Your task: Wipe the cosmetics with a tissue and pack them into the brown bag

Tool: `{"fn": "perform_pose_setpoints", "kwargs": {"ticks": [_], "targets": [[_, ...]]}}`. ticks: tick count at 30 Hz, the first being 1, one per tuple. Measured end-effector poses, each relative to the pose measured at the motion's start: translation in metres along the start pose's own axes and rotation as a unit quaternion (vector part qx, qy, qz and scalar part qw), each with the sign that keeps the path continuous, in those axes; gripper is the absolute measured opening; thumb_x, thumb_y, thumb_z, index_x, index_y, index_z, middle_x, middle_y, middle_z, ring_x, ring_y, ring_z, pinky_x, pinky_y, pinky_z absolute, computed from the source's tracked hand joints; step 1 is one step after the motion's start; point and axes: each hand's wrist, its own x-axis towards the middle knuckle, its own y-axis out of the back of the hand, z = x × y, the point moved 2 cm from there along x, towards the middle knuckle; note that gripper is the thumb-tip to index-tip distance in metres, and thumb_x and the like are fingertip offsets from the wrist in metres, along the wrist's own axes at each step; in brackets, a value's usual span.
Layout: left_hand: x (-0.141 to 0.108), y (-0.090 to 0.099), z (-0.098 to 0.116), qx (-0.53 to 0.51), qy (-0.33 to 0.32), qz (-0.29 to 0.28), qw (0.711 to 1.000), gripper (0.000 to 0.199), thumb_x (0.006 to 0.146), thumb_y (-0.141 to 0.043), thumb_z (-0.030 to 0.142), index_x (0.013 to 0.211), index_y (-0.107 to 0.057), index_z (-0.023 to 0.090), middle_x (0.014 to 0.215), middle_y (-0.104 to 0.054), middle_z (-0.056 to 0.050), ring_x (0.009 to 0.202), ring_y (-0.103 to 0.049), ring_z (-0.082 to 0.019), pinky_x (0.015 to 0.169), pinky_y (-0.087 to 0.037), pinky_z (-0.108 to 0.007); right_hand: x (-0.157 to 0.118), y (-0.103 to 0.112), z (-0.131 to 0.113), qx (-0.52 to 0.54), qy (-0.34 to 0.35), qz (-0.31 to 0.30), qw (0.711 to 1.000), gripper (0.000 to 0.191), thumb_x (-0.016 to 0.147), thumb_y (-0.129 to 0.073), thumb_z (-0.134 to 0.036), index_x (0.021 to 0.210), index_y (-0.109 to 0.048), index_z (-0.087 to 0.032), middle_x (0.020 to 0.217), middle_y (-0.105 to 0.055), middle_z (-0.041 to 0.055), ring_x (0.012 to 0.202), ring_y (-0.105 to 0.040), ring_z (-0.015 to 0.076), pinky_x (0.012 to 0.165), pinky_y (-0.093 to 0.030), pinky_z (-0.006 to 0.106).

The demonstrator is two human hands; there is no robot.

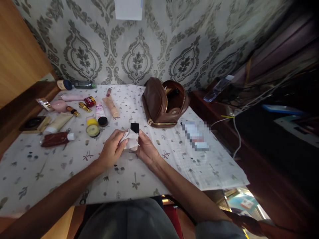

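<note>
Near the middle of the cloth-covered table, my left hand (112, 148) is closed on a crumpled white wipe (130, 140). The wipe lies against a small bottle with a square black cap (135, 127), and it hides most of the bottle's body. My right hand (147, 147) grips that bottle from the right side, cap upward. Left of my hands stand a yellow-lidded jar (92, 127) and a small black-lidded jar (102, 121). Beyond my right hand sits an unzipped brown cosmetic bag (156, 103), its opening showing a dark inside.
Several cosmetics cover the table's left side, among them a beige tube (111, 106), a dark red bottle (55, 139) and a pink tube (72, 97). A blurred-out phone (196, 135) lies on the right. White cables (236, 132) hang past the table's right edge.
</note>
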Motion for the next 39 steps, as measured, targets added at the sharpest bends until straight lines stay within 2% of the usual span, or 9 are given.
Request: {"fn": "perform_pose_setpoints", "kwargs": {"ticks": [6,12,14,18,22,25,30,36,39], "targets": [[-0.008,-0.009,0.005,-0.035,-0.009,-0.069,0.997,0.018,0.098,-0.044,0.03,0.09,-0.056,0.021,0.088,-0.058,-0.003,0.083,-0.057,-0.019,0.077,-0.046,-0.029,0.004,0.009,-0.015,-0.001,0.001,0.028,1.0,0.036,0.076,-0.077,-0.051,0.09,-0.063,-0.021,0.075,-0.071,0.0007,0.075,-0.067,0.021,0.067,-0.056,0.033],[-0.008,-0.019,0.008,-0.125,0.098,-0.058,0.986,0.023,0.089,-0.058,0.042,0.077,-0.058,0.023,0.07,-0.055,0.001,0.069,-0.055,-0.019,0.065,-0.046,-0.027,0.005,0.012,-0.024,0.004,0.088,0.029,0.996,0.044,0.072,-0.078,-0.057,0.093,-0.062,-0.021,0.074,-0.069,0.0003,0.076,-0.066,0.0209,0.069,-0.054,0.034],[-0.009,-0.023,0.007,-0.17,0.153,-0.046,0.972,0.023,0.08,-0.069,0.046,0.086,-0.065,0.024,0.062,-0.052,0.003,0.065,-0.056,-0.02,0.06,-0.045,-0.026,0.005,0.01,-0.022,0.024,0.121,0.046,0.991,0.047,0.068,-0.083,-0.056,0.091,-0.061,-0.022,0.075,-0.068,-0.0007,0.077,-0.065,0.0192,0.073,-0.054,0.033],[-0.015,-0.032,-0.003,-0.232,0.232,-0.032,0.944,0.049,0.07,-0.078,0.049,0.112,-0.066,0.025,0.053,-0.049,0.006,0.055,-0.054,-0.02,0.05,-0.042,-0.026,-0.001,0.003,-0.018,0.038,0.175,0.069,0.981,0.05,0.059,-0.091,-0.047,0.09,-0.057,-0.025,0.086,-0.068,-0.0021,0.084,-0.065,0.0164,0.08,-0.052,0.03],[-0.017,-0.037,-0.008,-0.242,0.283,-0.058,0.926,0.066,0.071,-0.075,0.059,0.124,-0.06,0.023,0.055,-0.055,0.007,0.049,-0.052,-0.017,0.048,-0.046,-0.026,-0.01,-0.008,-0.016,-0.023,0.194,0.017,0.981,0.053,0.057,-0.091,-0.044,0.09,-0.053,-0.027,0.102,-0.07,0.0021,0.1,-0.064,0.0205,0.083,-0.052,0.033],[-0.015,-0.035,-0.005,-0.289,0.321,-0.008,0.902,0.062,0.067,-0.076,0.065,0.112,-0.065,0.023,0.059,-0.055,0.006,0.05,-0.051,-0.014,0.048,-0.048,-0.024,-0.016,-0.014,-0.018,-0.055,0.189,-0.018,0.98,0.055,0.059,-0.09,-0.042,0.096,-0.052,-0.028,0.101,-0.07,0.0026,0.098,-0.064,0.0206,0.083,-0.051,0.033],[-0.007,-0.031,-0.005,-0.386,0.371,0.058,0.843,0.06,0.046,-0.087,0.065,0.082,-0.067,0.022,0.062,-0.057,0.006,0.051,-0.054,-0.012,0.041,-0.041,-0.021,-0.018,-0.019,-0.023,-0.109,0.204,-0.046,0.972,0.05,0.066,-0.083,-0.054,0.101,-0.063,-0.024,0.099,-0.069,0.0039,0.09,-0.064,0.0204,0.085,-0.051,0.032],[-0.006,-0.029,-0.015,-0.446,0.438,0.097,0.774,0.063,0.034,-0.095,0.053,0.08,-0.067,0.022,0.073,-0.071,0.005,0.057,-0.067,-0.014,0.053,-0.053,-0.022,-0.015,-0.014,-0.025,-0.187,0.252,-0.043,0.948,0.041,0.068,-0.083,-0.047,0.097,-0.063,-0.025,0.096,-0.069,0.0019,0.094,-0.064,0.0202,0.092,-0.05,0.035],[-0.007,-0.028,-0.016,-0.45,0.439,0.113,0.769,0.057,0.035,-0.096,0.047,0.076,-0.066,0.021,0.073,-0.071,0.005,0.057,-0.068,-0.015,0.05,-0.053,-0.022,-0.017,-0.011,-0.025,-0.244,0.253,-0.013,0.936,0.036,0.069,-0.083,-0.039,0.093,-0.061,-0.025,0.093,-0.068,0.0009,0.09,-0.064,0.019,0.085,-0.052,0.033]]}}
